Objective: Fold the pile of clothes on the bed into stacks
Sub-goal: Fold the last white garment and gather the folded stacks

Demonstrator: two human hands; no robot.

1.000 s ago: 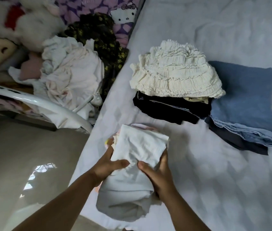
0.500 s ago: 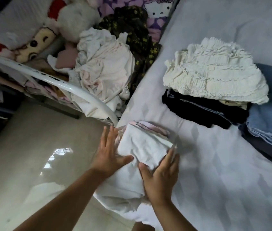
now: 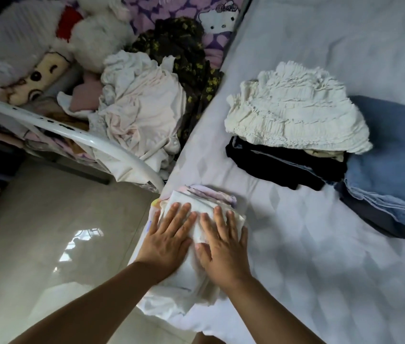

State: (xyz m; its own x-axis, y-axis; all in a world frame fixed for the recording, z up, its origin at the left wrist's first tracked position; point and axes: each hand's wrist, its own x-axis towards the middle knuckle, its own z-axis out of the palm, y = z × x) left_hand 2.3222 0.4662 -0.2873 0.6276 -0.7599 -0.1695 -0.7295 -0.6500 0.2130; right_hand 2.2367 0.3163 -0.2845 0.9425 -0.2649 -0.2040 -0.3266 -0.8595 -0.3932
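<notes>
A folded white garment [image 3: 196, 274] lies on a small stack of pale folded clothes [image 3: 211, 196] at the near corner of the bed [image 3: 320, 269]. My left hand [image 3: 168, 242] and my right hand [image 3: 223, 247] press flat on it side by side, fingers straight. Farther back a cream ruffled garment [image 3: 293, 108] tops a stack of black folded clothes [image 3: 278, 165]. Beside that stack, at the right edge, lie folded blue jeans [image 3: 392, 165]. An unfolded heap of white and pale pink clothes [image 3: 139, 115] sits to the left, with a dark yellow-patterned garment [image 3: 184, 53] behind it.
A white metal rail [image 3: 77, 135] curves in front of the heap. Plush toys [image 3: 72, 33] and a purple cartoon-cat pillow [image 3: 211, 18] lie at the back left. Glossy tiled floor [image 3: 47, 244] is at the lower left, beside the bed's corner.
My hands let go of the white garment's fold and now lie flat on top of it. The view has shifted left.
</notes>
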